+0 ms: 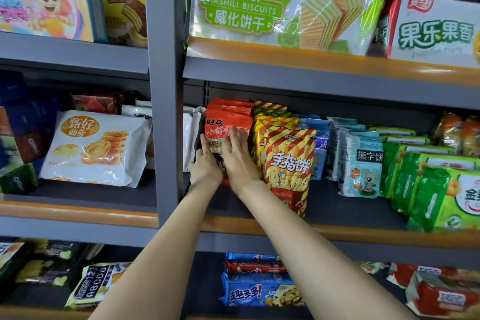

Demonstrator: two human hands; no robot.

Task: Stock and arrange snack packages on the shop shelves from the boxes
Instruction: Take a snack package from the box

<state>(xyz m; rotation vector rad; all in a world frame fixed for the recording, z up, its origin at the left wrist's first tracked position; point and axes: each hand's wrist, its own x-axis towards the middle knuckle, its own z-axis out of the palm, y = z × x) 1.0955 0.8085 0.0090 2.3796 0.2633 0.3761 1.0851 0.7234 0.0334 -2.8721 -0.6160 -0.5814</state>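
1. Red snack packet (228, 125): upright at the front of a row of like packets, left end of the middle shelf (350, 212), beside the grey upright post (166, 112).
2. Left hand (206, 163): fingers extended, resting on the packet's lower left face.
3. Right hand (240, 158): flat, fingers straight, pressing the packet front.
4. Striped yellow-red packets (288, 163): immediately right, upright.

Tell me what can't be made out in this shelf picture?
- Head view: lower front of the red snack bag, covered by the left hand and right hand.
- Bags behind it: hidden by the front one.
- Green packs: cut off by the right edge.
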